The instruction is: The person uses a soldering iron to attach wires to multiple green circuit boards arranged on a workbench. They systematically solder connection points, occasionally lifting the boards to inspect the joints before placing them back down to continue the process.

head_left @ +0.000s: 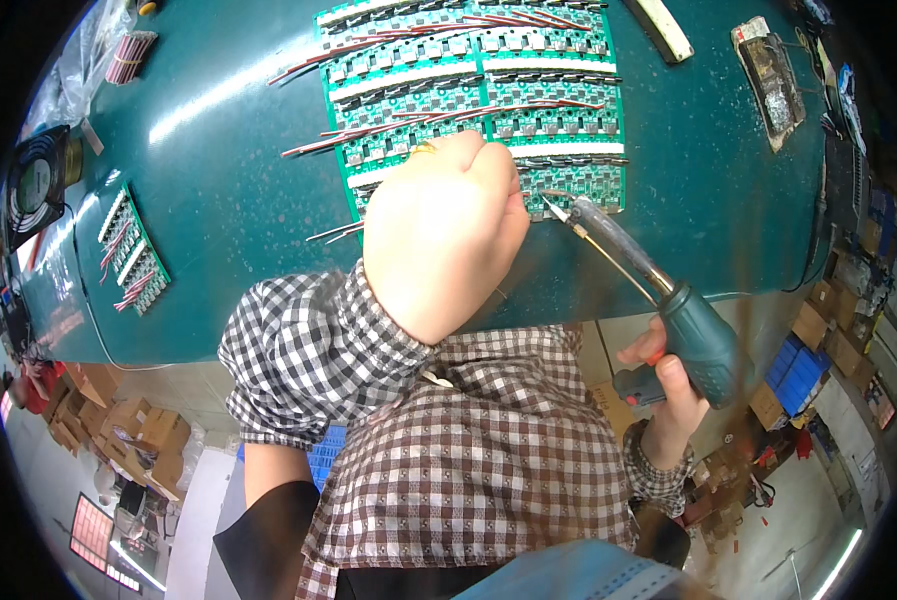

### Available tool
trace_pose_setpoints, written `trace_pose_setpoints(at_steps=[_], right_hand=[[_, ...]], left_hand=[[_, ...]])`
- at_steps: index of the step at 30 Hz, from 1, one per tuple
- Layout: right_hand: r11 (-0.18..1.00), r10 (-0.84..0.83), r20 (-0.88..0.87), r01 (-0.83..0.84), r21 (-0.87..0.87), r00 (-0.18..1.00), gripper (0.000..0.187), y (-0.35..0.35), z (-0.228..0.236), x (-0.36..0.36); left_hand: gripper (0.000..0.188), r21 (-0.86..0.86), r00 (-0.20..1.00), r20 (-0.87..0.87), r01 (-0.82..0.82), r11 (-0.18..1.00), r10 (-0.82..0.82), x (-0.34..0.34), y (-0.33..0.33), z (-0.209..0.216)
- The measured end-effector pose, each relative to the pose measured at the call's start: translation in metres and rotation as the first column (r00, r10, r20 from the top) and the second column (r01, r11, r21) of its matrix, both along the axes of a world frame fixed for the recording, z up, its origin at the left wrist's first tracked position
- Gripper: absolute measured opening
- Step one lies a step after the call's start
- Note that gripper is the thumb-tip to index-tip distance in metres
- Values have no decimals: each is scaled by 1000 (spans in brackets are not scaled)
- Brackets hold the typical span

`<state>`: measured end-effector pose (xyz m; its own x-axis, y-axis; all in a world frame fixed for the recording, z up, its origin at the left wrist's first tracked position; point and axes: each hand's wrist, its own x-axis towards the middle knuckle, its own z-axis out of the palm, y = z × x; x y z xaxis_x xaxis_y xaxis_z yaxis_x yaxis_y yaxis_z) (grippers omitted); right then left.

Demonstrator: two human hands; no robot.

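Observation:
A panel of green circuit boards (pixel 553 125) lies on the green table in front of me, with rows of white strips and small parts. Red, white and black wires (pixel 438 118) lie across it. My left hand (pixel 448 225) is closed over the panel's near edge, fingers curled together; whatever they pinch is hidden beneath them. In my right hand (pixel 678 395) is a dark green soldering gun (pixel 706 340), gripped by its handle. Its tip, with a thin feed tube alongside, points at the panel's near row, just right of my left fingers.
A smaller board with wires (pixel 133 255) lies at the left, near a black fan (pixel 43 180). A wire bundle (pixel 131 57) is at the far left. Toward the far right are a black-and-white bar (pixel 660 28) and a dirty, scorched block (pixel 770 85). A cable (pixel 86 290) crosses the left edge.

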<state>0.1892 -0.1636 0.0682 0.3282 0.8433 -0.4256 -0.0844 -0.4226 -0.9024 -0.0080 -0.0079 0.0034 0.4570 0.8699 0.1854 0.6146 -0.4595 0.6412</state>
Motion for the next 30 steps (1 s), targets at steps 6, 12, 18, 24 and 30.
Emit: trace_pose_setpoints(at_steps=[6, 12, 18, 24, 30], right_hand=[[1000, -14, 27, 14, 9, 1000, 41, 1, -1, -3], [1000, 12, 27, -13, 19, 1000, 41, -1, -3, -2], [1000, 20, 41, -21, 17, 999, 39, -2, -4, 0], [1000, 3, -10, -2, 18, 1000, 41, -2, -3, -1], [999, -11, 17, 10, 32, 1000, 42, -3, -5, -3]], left_hand=[[15, 47, 1000, 12, 23, 999, -24, 1, 0, -4], [16, -20, 999, 38, 18, 1000, -17, 1, 2, -1], [17, -35, 996, 88, -7, 999, 10, 2, 0, -3], [11, -60, 1000, 11, -4, 998, 4, 1, 2, -1], [11, -90, 1000, -6, 3, 996, -3, 0, 6, 1]])
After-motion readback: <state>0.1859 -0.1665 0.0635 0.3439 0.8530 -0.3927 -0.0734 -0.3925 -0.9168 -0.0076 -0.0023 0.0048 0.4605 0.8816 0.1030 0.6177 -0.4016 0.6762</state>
